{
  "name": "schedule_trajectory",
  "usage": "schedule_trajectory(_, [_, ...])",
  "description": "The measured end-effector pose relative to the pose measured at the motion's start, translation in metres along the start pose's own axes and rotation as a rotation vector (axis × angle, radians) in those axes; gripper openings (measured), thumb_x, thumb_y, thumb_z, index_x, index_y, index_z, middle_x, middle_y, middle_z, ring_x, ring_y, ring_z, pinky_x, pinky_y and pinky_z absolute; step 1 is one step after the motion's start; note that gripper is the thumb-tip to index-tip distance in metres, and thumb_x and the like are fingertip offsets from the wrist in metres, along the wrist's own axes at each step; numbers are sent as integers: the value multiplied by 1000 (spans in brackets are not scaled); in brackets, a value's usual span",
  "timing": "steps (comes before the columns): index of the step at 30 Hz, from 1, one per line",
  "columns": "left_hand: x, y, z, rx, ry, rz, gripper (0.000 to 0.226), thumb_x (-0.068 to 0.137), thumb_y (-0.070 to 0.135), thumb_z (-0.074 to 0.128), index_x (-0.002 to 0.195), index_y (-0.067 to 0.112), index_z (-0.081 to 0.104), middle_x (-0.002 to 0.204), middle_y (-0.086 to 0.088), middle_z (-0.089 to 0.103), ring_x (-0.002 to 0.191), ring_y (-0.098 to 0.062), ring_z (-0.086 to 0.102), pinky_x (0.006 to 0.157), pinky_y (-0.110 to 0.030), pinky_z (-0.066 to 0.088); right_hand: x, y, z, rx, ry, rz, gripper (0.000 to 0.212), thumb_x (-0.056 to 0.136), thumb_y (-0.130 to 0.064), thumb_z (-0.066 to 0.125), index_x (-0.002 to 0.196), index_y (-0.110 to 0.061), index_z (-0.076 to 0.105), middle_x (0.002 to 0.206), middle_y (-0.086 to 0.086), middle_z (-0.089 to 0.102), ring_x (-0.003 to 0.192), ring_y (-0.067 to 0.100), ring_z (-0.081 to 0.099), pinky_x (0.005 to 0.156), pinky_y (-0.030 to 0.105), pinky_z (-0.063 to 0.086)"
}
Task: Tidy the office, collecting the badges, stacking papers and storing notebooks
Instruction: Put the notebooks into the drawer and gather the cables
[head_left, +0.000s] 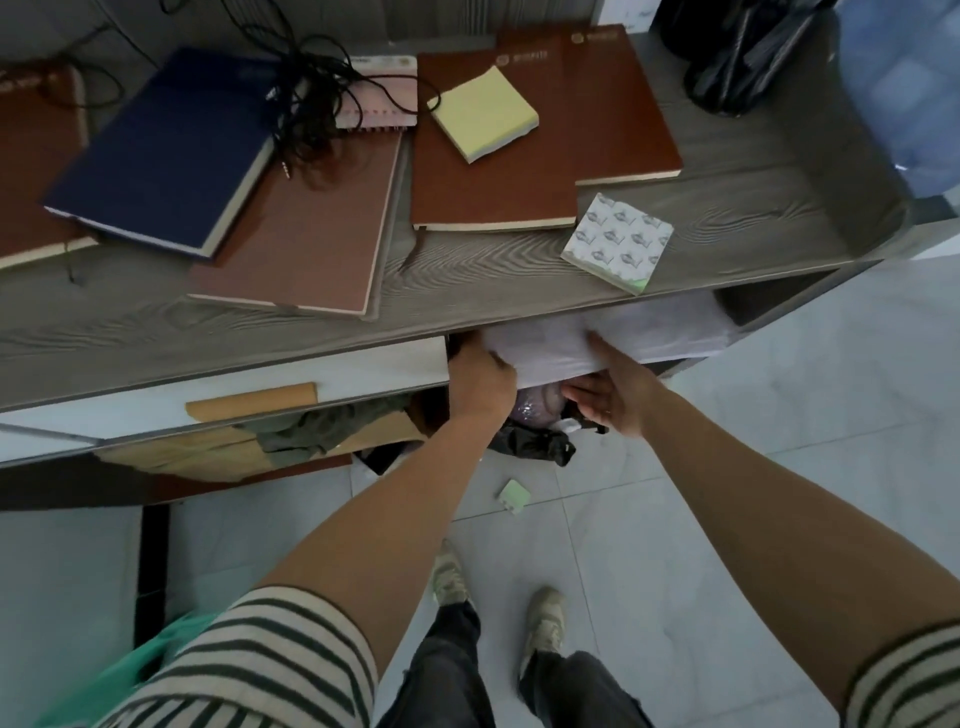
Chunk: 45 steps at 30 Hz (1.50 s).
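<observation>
A stack of white papers (660, 332) lies in the open space just under the grey desk top (467, 291). My left hand (480, 379) grips its left corner and my right hand (610, 389) holds its front edge, thumb on top and fingers beneath. On the desk lie a dark blue notebook (161, 150), a brown notebook (301, 234) partly under it, two more brown notebooks (498, 176) (613, 98), a yellow sticky pad (483, 114) and a patterned note pad (618, 241). I see no badges.
A tangled black cable (311, 104) lies over a small spiral pad (379, 93). A white drawer front (223, 384) sits to the left. Below are crumpled cloth (322, 431), black bags (535, 441) and a green pad (514, 496) on the tiled floor. My shoes stand below.
</observation>
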<state>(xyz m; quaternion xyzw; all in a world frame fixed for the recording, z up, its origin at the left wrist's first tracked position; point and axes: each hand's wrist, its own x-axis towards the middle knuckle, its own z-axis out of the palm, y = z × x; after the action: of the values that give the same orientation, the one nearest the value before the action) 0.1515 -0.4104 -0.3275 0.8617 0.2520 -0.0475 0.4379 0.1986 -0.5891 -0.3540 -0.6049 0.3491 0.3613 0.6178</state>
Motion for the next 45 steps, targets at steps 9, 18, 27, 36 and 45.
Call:
schedule_trajectory(9, [-97, -118, -18, 47, 144, -132, 29, 91, 8, 52, 119, 10, 61, 110, -12, 66, 96, -30, 62, 80, -37, 49, 8, 111, -33, -608, -25, 62, 20, 87, -19, 71, 104, -9, 69, 87, 8, 72, 72, 21, 69, 65, 27, 49])
schedule_trajectory(18, [-163, -321, 95, 193, 49, -561, 33, 91, 24, 55, 123, 19, 58, 120, -4, 64, 113, -26, 57, 93, -37, 46, 156, 264, -40, -1273, -48, -14, 26, 84, -22, 72, 107, -12, 67, 94, 13, 73, 86, 28, 72, 76, 38, 60])
schedule_trajectory(27, [-145, -517, 256, 215, 4, -647, 33, 92, 28, 57, 124, 20, 58, 120, -2, 64, 106, -22, 61, 88, -36, 47, 369, 406, -32, -1507, -2, -95, 53, 85, -32, 68, 133, -14, 55, 129, 13, 61, 116, 31, 58, 91, 32, 48])
schedule_trajectory(36, [-92, -619, 340, 211, 13, -636, 32, 91, 27, 57, 122, 19, 59, 118, -2, 64, 105, -23, 62, 87, -35, 49, 512, 476, -28, -1492, 239, -255, 109, 64, -47, 86, 147, -23, 20, 135, 16, 39, 122, 38, 43, 92, 47, 43])
schedule_trajectory(45, [-102, -597, 314, 155, -34, -634, 29, 91, 28, 57, 119, 21, 60, 106, -1, 70, 99, -21, 64, 87, -36, 52, 485, 476, -19, -1316, 229, -200, 51, 77, -44, 75, 116, -14, 61, 111, 14, 68, 100, 32, 65, 85, 38, 54])
